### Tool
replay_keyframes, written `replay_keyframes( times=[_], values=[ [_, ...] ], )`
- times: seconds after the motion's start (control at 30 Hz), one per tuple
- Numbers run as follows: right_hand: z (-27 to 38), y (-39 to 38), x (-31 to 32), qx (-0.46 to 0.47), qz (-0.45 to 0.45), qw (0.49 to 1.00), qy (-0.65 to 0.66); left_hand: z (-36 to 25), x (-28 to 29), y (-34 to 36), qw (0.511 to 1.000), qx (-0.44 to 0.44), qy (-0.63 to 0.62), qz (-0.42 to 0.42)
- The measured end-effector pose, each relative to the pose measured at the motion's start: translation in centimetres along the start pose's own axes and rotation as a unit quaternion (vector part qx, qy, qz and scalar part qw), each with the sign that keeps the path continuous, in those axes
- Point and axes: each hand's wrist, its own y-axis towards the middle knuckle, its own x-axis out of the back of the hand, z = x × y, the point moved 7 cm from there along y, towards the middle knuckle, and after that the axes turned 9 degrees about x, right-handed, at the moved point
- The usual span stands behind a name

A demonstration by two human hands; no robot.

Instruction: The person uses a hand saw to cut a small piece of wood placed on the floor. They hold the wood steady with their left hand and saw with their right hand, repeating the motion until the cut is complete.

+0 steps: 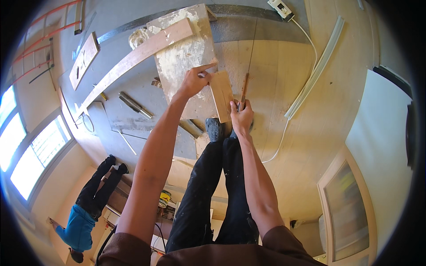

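A short pale wooden board [222,95] lies at the right edge of a larger worn plank with white smears [188,60]. My left hand [195,81] is at the short board's upper left corner, index finger stretched out over the plank and the other fingers bent. Beside the short board's lower right edge, my right hand [242,117] is closed around a slim tool with a brown handle [245,88]. A thin dark line runs on from the handle's far end; I cannot tell whether it is a blade seen edge-on.
A long wooden strip [133,57] crosses the worn plank toward the left. A metal cylindrical tool [135,105] lies left of my arm. To the right are a white power strip [280,8] with its cord and long pale trim [317,71]. Another person [84,213] is at the lower left.
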Motion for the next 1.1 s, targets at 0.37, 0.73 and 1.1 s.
replay_keyframes(
  times=[0.37,0.73,1.1],
  values=[
    [0.4,-0.2,1.6,-0.005,-0.022,0.999,0.024,-2.3,0.2,-2.0,0.849,-0.243,0.456,-0.108],
    [0.8,-0.4,0.7,0.037,0.038,0.998,0.033,-4.8,-1.3,0.7,0.796,-0.365,0.456,-0.159],
    [-0.8,-0.4,0.5,-0.003,0.061,0.998,0.003,-0.7,2.1,-4.2,0.881,-0.253,0.312,-0.251]
  ],
)
